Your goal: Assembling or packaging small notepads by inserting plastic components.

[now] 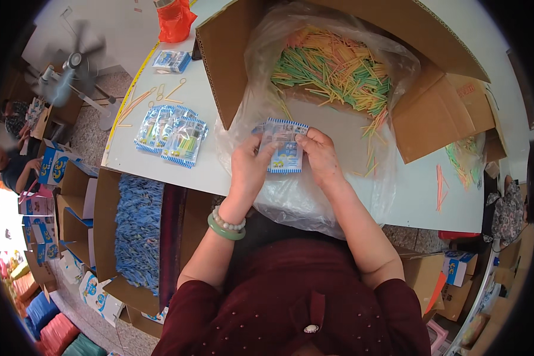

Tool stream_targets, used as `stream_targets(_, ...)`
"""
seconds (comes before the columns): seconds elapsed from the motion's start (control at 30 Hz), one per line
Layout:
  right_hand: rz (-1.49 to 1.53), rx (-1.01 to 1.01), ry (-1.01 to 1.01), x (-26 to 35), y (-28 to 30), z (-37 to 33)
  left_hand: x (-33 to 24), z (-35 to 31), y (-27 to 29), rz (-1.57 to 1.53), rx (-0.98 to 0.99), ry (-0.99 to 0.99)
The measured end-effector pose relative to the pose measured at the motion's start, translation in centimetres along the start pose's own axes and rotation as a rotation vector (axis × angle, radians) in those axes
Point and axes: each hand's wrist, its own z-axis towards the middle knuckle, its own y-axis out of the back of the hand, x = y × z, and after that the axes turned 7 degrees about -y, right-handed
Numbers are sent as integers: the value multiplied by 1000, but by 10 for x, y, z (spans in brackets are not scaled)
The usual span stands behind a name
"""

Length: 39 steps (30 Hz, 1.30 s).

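Note:
Between my two hands is a small blue-and-white plastic packet (286, 157), held over the clear plastic liner. My left hand (249, 165) pinches its left edge between thumb and fingers. At its upper right corner, my right hand (319, 155) is closed on it the same way. Just beyond lies a heap of thin green, yellow and pink sticks (332, 68) in a cardboard box (224, 68) lined with the plastic bag (302, 199). Several packets with sticks inside (185, 141) lie to the left of my left hand.
At the far left of the table are a blue-and-white bundle of packets (172, 61), rubber bands (160, 92) and a red bag (175, 22). A carton full of blue packets (137, 237) stands below the left edge. Loose pink sticks (440, 187) lie right. A fan (74, 59) and two people are beyond.

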Motion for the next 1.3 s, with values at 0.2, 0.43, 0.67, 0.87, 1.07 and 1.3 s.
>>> stream_targets(0.2,-184,-218,70,-9,16,10,8,8,3,71,-39,-14)
stream_targets(0.43,-52,-220,131,3,30,4,-35,-8,-8,609,-131,-477)
stream_targets(0.67,-396,48,189,26,11,-7,-44,6,-23,-633,222,405)
stream_targets(0.87,-1089,-246,624,55,17,85,-31,3,-26,-573,55,391)
stream_targets(1.07,-1746,-444,565,56,-4,162,-31,3,-36,-423,271,373)
stream_targets(1.3,-1919,-223,194,80,-20,160,-24,7,-30,-452,263,370)
